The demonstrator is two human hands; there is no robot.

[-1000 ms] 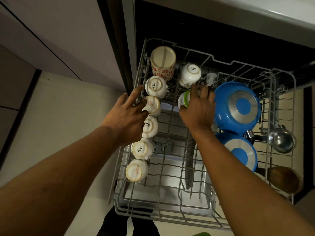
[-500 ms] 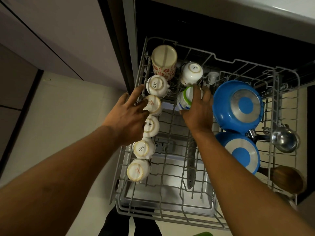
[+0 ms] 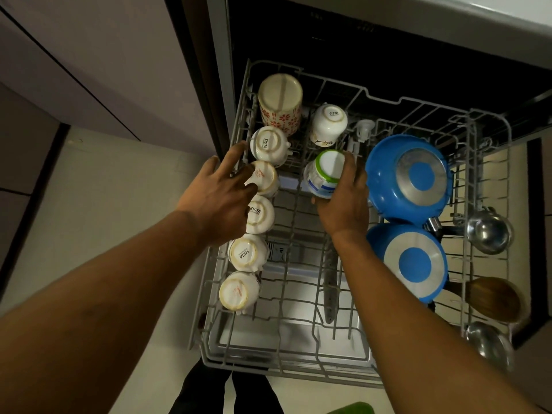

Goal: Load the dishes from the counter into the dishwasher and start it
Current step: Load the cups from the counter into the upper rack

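Fingers (image 3: 349, 167) of the right hand (image 3: 343, 207) curl round a green-rimmed cup (image 3: 325, 171), thumb beneath and the rest along its right side. They hold it mouth-down over the middle of the pulled-out rack (image 3: 268, 363), just in front of a white cup (image 3: 328, 122) that stands inverted near the back edge. The held cup tips a little to the left, so I judge it is being settled onto the tines and not yet let go.

The left hand (image 3: 218, 201) lies spread and grips nothing. Its fingertips rest lightly on a small cup (image 3: 265, 179) in the row along the rack's left edge, probably to steady that row while the newcomer goes in beside it.

Everything stands bottom-up so water can drain, from the floral mug (image 3: 280, 106) in the back left corner down the row toward the front. A blue pan (image 3: 409, 177) leans on edge close against the right hand's knuckles, with a second blue pan (image 3: 412, 261) nearer the front, so room is tight on that side. A steel ladle (image 3: 490, 231) and a wooden spoon (image 3: 495, 300) lie along the right edge. Bare tines show at the front, and loading looks unfinished.
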